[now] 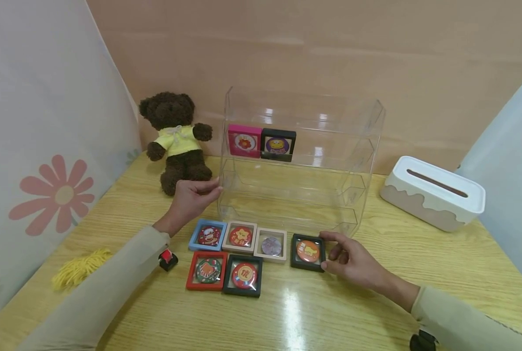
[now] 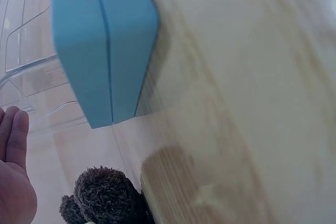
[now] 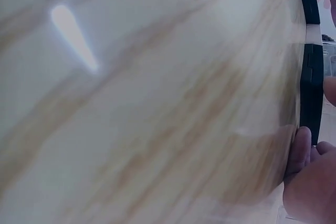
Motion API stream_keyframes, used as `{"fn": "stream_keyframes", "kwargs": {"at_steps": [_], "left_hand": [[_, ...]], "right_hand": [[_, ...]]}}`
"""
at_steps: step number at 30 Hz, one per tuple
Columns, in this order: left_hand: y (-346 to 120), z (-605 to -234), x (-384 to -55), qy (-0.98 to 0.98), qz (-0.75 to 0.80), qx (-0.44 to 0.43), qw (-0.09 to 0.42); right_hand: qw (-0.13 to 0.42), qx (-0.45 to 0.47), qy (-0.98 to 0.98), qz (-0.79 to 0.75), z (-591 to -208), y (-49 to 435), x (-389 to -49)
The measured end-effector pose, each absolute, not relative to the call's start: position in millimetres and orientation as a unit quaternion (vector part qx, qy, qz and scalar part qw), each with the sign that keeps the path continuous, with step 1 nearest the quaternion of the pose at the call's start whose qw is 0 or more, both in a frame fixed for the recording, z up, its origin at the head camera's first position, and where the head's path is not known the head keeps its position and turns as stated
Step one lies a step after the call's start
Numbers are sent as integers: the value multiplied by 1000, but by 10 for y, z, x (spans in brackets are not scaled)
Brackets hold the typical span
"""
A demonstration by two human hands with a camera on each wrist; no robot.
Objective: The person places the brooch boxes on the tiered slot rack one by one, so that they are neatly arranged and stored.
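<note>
A clear tiered display rack point(image 1: 287, 195) stands on the table. My left hand point(image 1: 190, 197) has its fingertips at the rack's left side edge; its fingers point(image 2: 18, 135) look straight in the left wrist view. My right hand point(image 1: 353, 261) grips the right side of a black-framed badge case point(image 1: 308, 251) with an orange badge, its index finger at the upper corner and thumb at the lower one. Other cases lie left of it: blue point(image 1: 207, 235), two pale pink point(image 1: 240, 236), red point(image 1: 206, 271) and black point(image 1: 243, 276).
On the rack's upper tier stand a magenta case point(image 1: 245, 141) and a black case point(image 1: 278, 145). A brown teddy bear point(image 1: 179, 141) sits left of the rack, a tissue box point(image 1: 434, 192) right. Yellow yarn point(image 1: 83, 268) lies at the left.
</note>
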State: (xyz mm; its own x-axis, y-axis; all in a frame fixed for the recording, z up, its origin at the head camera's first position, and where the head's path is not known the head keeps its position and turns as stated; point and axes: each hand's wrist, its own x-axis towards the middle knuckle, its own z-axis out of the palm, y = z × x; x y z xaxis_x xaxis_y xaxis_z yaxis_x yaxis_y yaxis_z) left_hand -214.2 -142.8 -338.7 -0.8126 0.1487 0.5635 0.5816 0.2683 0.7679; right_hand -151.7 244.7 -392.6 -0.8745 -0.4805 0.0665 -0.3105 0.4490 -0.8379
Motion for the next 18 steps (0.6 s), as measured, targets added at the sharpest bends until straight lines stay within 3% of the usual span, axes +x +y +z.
{"fn": "stream_keyframes", "kwargs": {"at_steps": [18], "left_hand": [[-1434,-3400,-2140,-774,-551,-241,199]], "right_hand": [[32,-292,829,-475,-3954,2461,-1495]]}}
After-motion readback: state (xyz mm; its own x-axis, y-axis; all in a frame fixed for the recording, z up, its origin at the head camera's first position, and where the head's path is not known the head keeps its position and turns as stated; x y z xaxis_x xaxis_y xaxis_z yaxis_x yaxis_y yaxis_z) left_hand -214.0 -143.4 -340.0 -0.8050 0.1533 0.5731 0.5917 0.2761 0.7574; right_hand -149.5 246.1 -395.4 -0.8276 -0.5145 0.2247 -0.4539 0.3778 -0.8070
